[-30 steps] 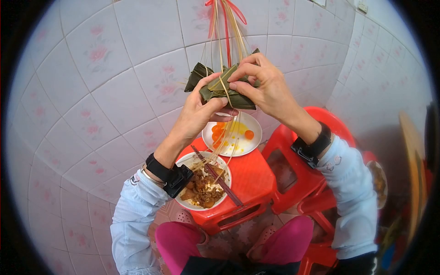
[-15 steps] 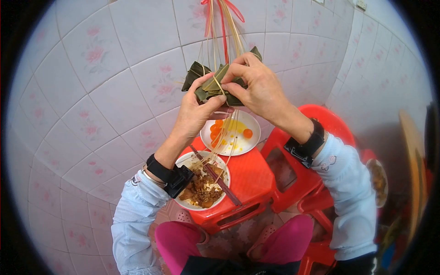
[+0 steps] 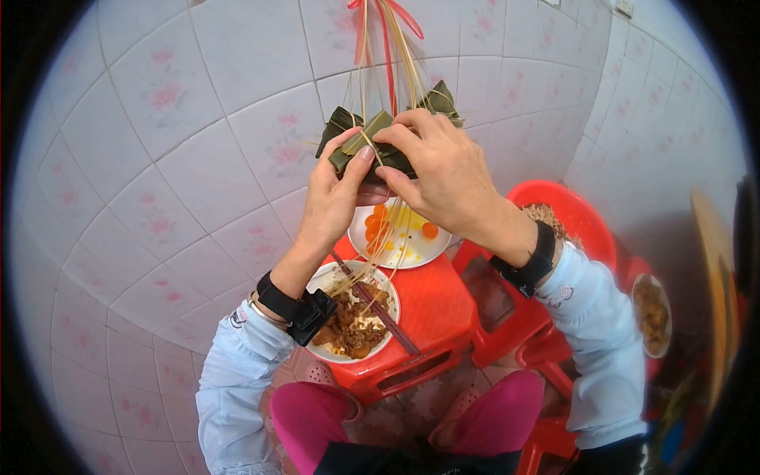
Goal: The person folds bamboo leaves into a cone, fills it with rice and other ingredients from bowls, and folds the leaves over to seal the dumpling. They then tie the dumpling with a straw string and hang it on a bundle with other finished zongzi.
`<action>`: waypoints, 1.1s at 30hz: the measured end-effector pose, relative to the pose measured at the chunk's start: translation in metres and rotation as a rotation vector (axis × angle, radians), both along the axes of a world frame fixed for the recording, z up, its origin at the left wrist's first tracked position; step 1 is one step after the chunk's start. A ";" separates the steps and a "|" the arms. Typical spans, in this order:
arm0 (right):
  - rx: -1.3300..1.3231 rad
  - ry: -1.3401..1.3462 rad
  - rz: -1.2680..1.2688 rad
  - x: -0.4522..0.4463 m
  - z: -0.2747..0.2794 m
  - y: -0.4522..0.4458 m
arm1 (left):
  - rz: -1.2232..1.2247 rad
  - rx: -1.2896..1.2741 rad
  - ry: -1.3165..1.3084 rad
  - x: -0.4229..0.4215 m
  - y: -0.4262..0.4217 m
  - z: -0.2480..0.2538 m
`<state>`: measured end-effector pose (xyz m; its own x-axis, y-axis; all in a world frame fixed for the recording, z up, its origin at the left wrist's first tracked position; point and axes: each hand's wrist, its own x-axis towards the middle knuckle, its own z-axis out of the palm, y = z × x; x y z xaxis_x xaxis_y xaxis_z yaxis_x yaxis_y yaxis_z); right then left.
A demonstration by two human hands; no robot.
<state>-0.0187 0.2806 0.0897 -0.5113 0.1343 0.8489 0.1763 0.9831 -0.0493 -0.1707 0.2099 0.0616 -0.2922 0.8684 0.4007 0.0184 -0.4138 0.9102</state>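
Note:
A leaf-wrapped parcel with a pale string around it is held up between both hands. My left hand grips its left side, the thumb pressed on the string. Bent over its right side, my right hand has thumb and forefinger at the string and leaf; the fingertips partly hide the parcel. Two more leaf parcels hang just behind, a dark one at the left and another at the right, below straw strings and a red cord. Loose string ends dangle beneath my hands.
Below, a red stool bears a white plate of orange yolks and a bowl of brown filling with chopsticks across it. At the right are a red basin, another dish and a board. Tiled wall stands ahead.
My right hand has turned and lowered slightly over the parcel, uncovering more of the right hanging parcel. More of the basin's contents shows. My left hand keeps its hold.

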 end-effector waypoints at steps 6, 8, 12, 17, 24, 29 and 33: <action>0.192 -0.027 -0.185 -0.008 -0.005 -0.005 | 0.116 0.109 0.000 0.013 0.002 -0.003; 0.190 -0.023 -0.228 -0.009 -0.004 -0.008 | 0.131 0.110 0.016 0.013 0.002 -0.003; 0.118 0.013 -0.187 -0.011 -0.003 -0.013 | 0.144 0.150 0.017 0.016 0.000 -0.001; 0.021 0.048 -0.142 -0.015 -0.008 -0.007 | 0.146 0.180 -0.004 0.015 0.003 -0.005; 0.169 0.037 0.026 -0.014 0.001 0.009 | 0.139 0.155 0.056 0.006 0.003 -0.003; 0.141 -0.120 0.113 -0.007 0.014 0.019 | 0.158 0.109 0.055 0.008 -0.002 0.002; 0.127 -0.126 0.083 -0.001 0.017 0.013 | 0.155 0.118 0.017 0.010 -0.004 0.005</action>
<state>-0.0195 0.2936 0.1068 -0.6194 -0.0175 0.7849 0.0908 0.9914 0.0937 -0.1602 0.2060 0.0662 -0.4107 0.7602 0.5034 0.1052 -0.5089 0.8544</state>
